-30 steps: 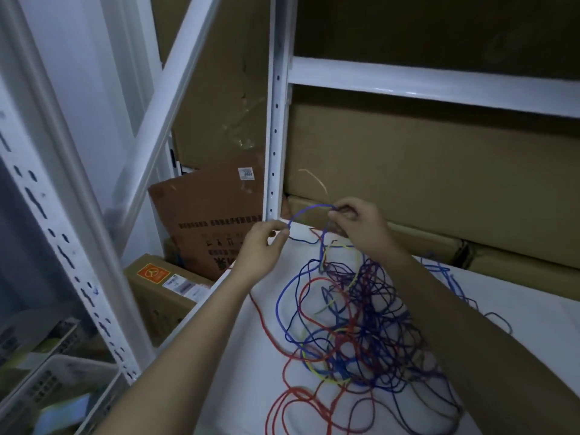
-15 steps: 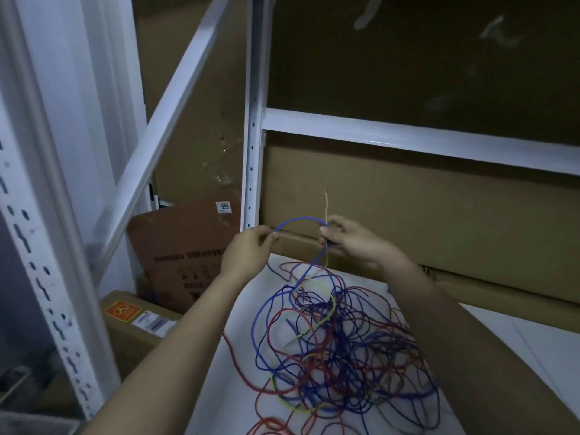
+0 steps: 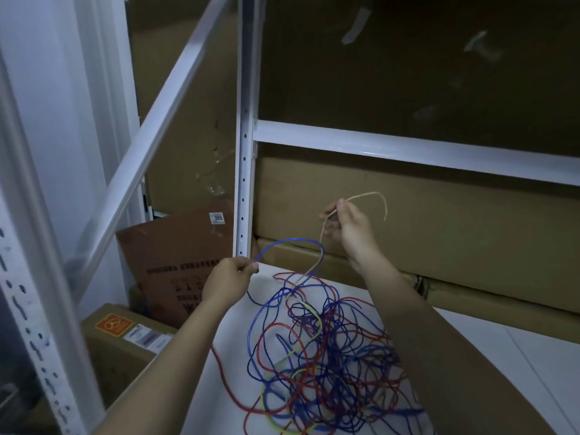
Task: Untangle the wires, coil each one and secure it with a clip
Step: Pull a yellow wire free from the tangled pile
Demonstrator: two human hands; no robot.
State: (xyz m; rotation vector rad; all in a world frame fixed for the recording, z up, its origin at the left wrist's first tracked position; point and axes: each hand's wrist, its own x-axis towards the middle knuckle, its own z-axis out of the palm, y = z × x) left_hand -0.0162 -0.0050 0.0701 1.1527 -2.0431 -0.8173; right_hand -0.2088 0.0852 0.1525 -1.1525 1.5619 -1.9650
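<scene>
Two hands up over tangle [image 3: 323,365] on white shelf [image 3: 489,356]. L hand [image 3: 230,279] pinches blue wire [image 3: 292,243]; R hand [image 3: 348,227], higher, pinches pale wire [image 3: 367,196], running down-left into pile.

Two hands are in view: the left hand [image 3: 230,279] at 9 o'clock of the tangle, the right hand [image 3: 348,229] at 12 o'clock. One tangle of wires [image 3: 326,356] shows four colours: blue, red, yellow and one pale strand [image 3: 365,196]; strands per colour cannot be counted. Two brown cartons sit at 9 o'clock: a leaning carton [image 3: 179,262] and a low carton [image 3: 122,346]
</scene>
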